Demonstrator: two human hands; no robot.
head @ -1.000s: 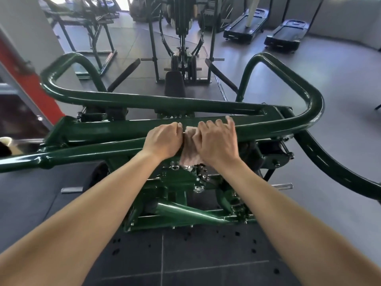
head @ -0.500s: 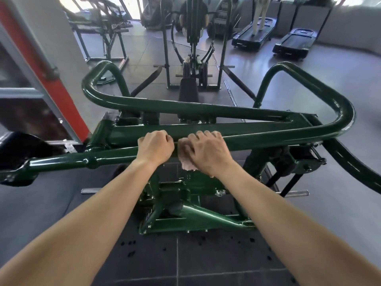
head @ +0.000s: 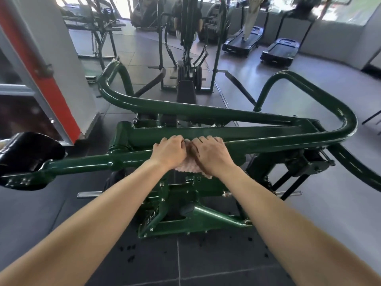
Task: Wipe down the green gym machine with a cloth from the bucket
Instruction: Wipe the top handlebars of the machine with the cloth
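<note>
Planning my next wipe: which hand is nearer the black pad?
Left. The left hand grips the green bar between the black pad and the right hand, which holds the cloth farther along.

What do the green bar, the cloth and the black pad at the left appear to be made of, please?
The green bar: likely painted steel tube, glossy, with sharp highlights; cloth: pale, nubby textile, probably microfibre; black pad: shiny, looks like vinyl upholstery.

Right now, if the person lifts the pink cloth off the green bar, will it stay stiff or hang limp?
Probably limp: the cloth drapes over the green bar and sags below the left hand and right hand. Likely light, since it bunches up between them.
</note>
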